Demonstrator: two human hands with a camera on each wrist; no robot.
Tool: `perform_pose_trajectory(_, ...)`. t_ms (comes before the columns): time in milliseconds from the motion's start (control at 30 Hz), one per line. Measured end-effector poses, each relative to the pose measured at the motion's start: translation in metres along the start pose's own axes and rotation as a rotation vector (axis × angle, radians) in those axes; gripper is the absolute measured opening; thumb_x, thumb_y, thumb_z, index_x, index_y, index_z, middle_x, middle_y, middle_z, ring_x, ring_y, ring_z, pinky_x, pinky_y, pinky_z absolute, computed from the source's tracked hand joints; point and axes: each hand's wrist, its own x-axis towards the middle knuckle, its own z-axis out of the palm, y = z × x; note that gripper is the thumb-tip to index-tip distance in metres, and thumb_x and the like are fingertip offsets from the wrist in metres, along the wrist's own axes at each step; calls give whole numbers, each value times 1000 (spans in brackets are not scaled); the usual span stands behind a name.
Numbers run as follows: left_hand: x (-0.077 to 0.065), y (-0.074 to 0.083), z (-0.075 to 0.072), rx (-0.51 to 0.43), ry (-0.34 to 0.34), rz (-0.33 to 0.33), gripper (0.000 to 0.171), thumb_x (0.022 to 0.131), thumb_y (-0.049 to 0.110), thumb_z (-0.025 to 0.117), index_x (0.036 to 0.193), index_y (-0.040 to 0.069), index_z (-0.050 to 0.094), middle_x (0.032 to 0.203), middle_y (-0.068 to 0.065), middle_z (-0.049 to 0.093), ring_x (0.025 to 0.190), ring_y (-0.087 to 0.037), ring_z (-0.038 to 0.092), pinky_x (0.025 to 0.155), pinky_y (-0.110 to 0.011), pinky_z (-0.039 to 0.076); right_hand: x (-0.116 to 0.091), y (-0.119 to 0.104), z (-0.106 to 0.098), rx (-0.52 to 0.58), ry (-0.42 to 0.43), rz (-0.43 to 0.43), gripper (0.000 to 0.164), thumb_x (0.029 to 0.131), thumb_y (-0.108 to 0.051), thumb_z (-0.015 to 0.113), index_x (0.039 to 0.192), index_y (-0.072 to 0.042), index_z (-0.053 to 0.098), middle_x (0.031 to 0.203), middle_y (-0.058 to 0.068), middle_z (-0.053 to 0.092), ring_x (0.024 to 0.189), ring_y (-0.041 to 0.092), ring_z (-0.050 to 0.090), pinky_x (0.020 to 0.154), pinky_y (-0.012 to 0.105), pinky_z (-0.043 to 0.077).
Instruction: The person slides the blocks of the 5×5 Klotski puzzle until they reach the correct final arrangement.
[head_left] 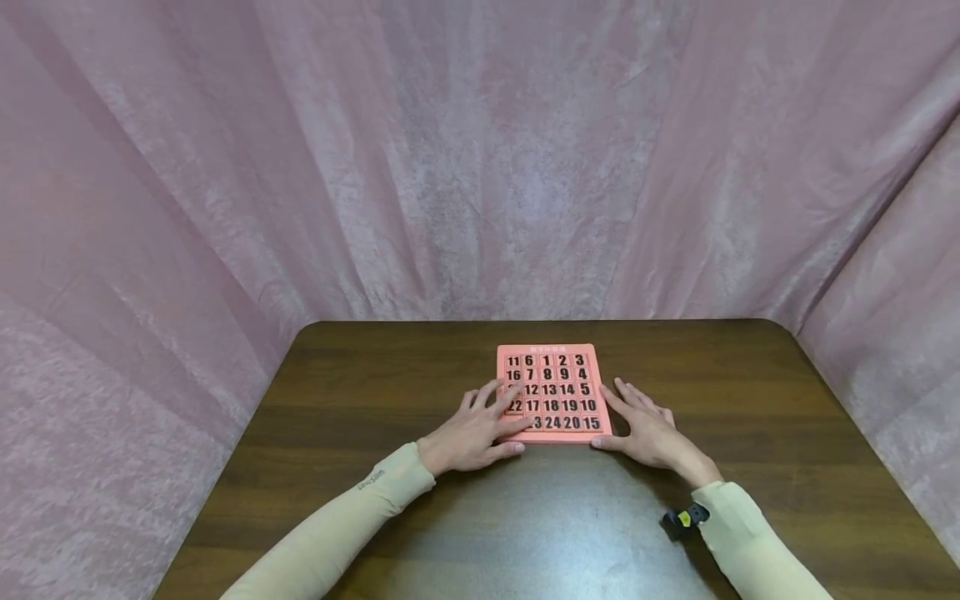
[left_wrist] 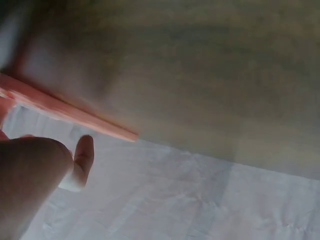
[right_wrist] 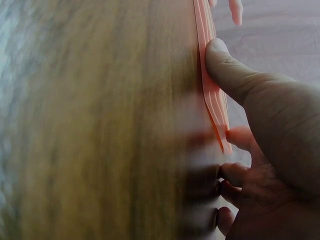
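The left hand [head_left: 468, 437] lies over the left tiles [head_left: 513, 362] of the pink number sliding puzzle [head_left: 562, 438], its fingers spread and relaxed. The puzzle is flat on the worktop [head_left: 375, 375], between both hands. Its title strip [head_left: 548, 349] points away from the person, and the long axis seems to run this way also. The right hand [head_left: 647, 435], not clenched, touches the near right corner region with thumb and index finger. Only the right wrist view shows grooves along the puzzle's side.
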Motion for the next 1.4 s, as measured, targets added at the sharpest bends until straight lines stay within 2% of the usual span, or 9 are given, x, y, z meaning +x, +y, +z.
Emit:
perform_pose_trajectory(133,-4,-2,5,43,13,-63,69,112,60,50,169,22,44,185,-15,17,166,-44,23,120,-68,38,-2,-6,0,-7,-21,13,102,94,-61,79,173,-15,33,181,25,20,166,54,20,116,78,26)
perform_pose_trajectory(300,-5,-2,4,38,4,-113,77,110,63,52,170,18,41,185,-13,17,166,-42,21,121,-68,36,-3,-3,-1,6,2,-4,105,92,-65,78,173,-14,34,181,27,20,165,55,20,114,79,24)
perform_pose_trajectory(533,-6,2,0,12,-2,-111,77,109,62,56,170,17,42,185,-13,17,165,-43,21,120,-69,37,-1,-4,-5,-15,5,-5,103,93,-61,79,172,-13,34,180,27,22,165,55,22,113,77,27)
perform_pose_trajectory(733,-11,8,-3,12,-32,-125,77,109,65,52,171,20,40,186,-10,15,167,-43,20,121,-70,37,0,-4,-5,-38,-9,11,102,95,-59,79,173,-13,33,181,26,20,165,54,22,113,76,29)
perform_pose_trajectory(1000,-14,17,-6,22,-34,-128,76,107,65,56,168,20,45,185,-5,21,167,-42,22,121,-68,37,1,-2,-5,-37,-10,16,102,95,-60,78,173,-13,32,181,26,19,165,54,21,114,77,28)
perform_pose_trajectory(1267,-18,25,-7,58,-36,-92,76,107,63,59,165,16,51,184,-6,24,166,-43,25,121,-66,39,-1,-4,-2,-38,-15,21,102,95,-60,78,173,-13,32,181,26,20,166,54,22,116,78,27)
perform_pose_trajectory(1400,-14,22,-8,26,-18,-98,72,106,62,61,162,17,55,183,-9,28,166,-44,26,122,-66,38,-1,-4,-3,-23,-20,19,103,94,-60,79,173,-12,32,181,27,19,166,54,21,117,79,26)
